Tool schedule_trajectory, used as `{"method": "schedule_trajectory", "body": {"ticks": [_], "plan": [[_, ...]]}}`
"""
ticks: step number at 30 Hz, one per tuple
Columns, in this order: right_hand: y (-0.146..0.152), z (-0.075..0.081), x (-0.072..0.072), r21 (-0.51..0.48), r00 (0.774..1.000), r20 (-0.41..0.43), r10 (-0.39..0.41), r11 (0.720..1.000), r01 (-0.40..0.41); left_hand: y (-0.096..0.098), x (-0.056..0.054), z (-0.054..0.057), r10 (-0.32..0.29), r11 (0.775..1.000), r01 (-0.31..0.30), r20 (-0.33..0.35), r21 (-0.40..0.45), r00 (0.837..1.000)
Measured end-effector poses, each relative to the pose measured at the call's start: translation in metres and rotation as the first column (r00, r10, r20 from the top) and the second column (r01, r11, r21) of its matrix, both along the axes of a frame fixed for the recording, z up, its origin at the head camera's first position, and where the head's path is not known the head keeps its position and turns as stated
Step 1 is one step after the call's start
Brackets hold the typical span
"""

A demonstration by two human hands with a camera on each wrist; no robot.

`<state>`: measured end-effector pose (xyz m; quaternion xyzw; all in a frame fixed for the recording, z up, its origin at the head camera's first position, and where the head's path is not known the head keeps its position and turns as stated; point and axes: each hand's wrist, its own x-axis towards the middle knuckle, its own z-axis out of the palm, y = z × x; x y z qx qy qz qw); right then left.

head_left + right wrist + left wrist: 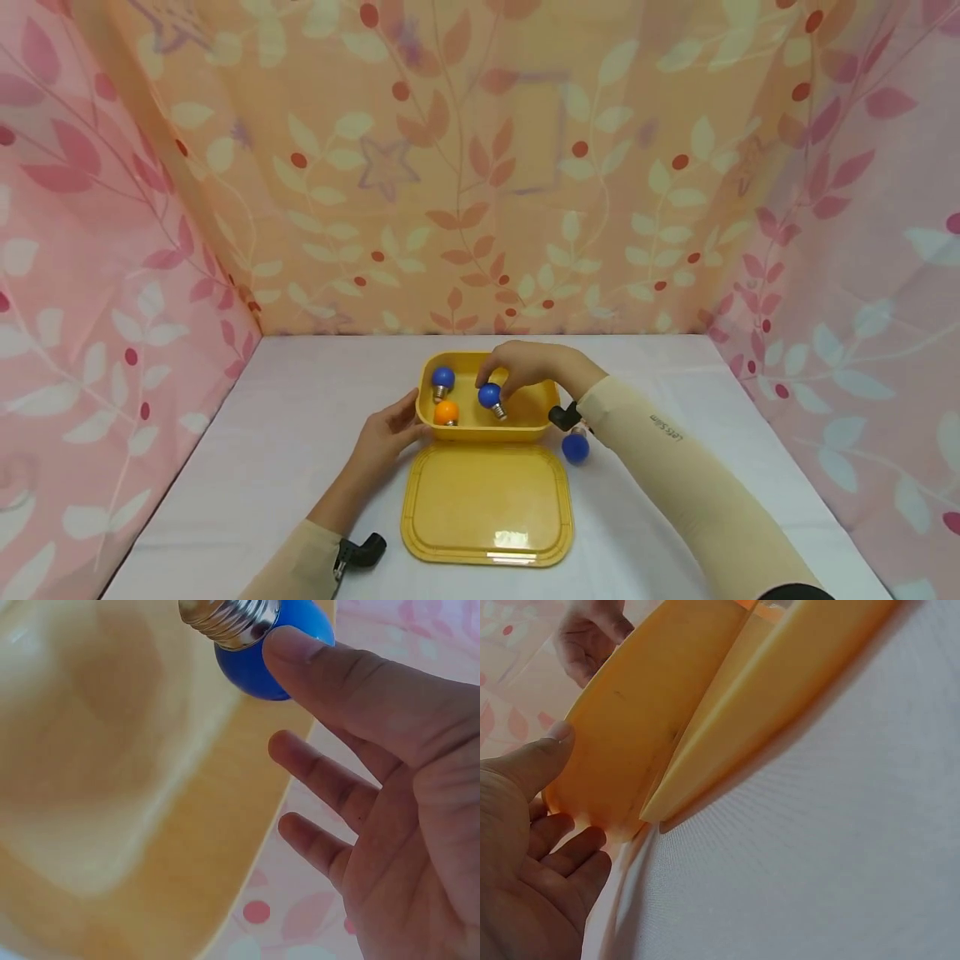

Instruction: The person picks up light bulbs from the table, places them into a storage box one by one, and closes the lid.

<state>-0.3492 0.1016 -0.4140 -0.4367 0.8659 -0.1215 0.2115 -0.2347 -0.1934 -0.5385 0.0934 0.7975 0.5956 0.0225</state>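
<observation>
Blue bulb [490, 395] pinched in right hand [527, 364] over box [487, 434]; left hand [386, 432] spread, seemingly touching box.

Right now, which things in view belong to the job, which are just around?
Job: yellow box, left hand touching it, right hand, pinched blue bulb, boxed blue bulb, orange bulb, outside blue bulb, probably lid.

Just around: white tablecloth, floral curtains.

Bulbs [490, 395] are blue or orange, box [480, 434] yellow, curtain [517, 200] leaf-patterned
</observation>
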Motion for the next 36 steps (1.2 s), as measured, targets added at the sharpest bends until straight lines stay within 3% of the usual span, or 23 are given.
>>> {"method": "schedule_trajectory", "body": {"ticks": [11, 21, 29, 36], "plan": [[-0.017, -0.013, 0.006, -0.017, 0.998, 0.032, 0.052, 0.999, -0.052, 0.0, -0.002, 0.0, 0.0, 1.0, 0.0, -0.019, 0.016, 1.0], [-0.015, -0.018, 0.013, 0.003, 0.998, -0.02, 0.062, 0.998, -0.062, 0.0, -0.003, 0.003, -0.005, 1.0, 0.005, -0.021, -0.003, 1.0], [0.005, -0.019, 0.019, -0.101, 1.0, -0.022, 0.0, 0.995, -0.003, 0.0, 0.0, 0.001, 0.004, 1.0, -0.004, -0.006, -0.007, 1.0], [0.026, -0.013, 0.03, -0.196, 0.995, -0.094, -0.045, 0.98, 0.026, -0.001, 0.0, -0.003, -0.025, 0.999, 0.027, -0.037, 0.047, 0.999]]}}
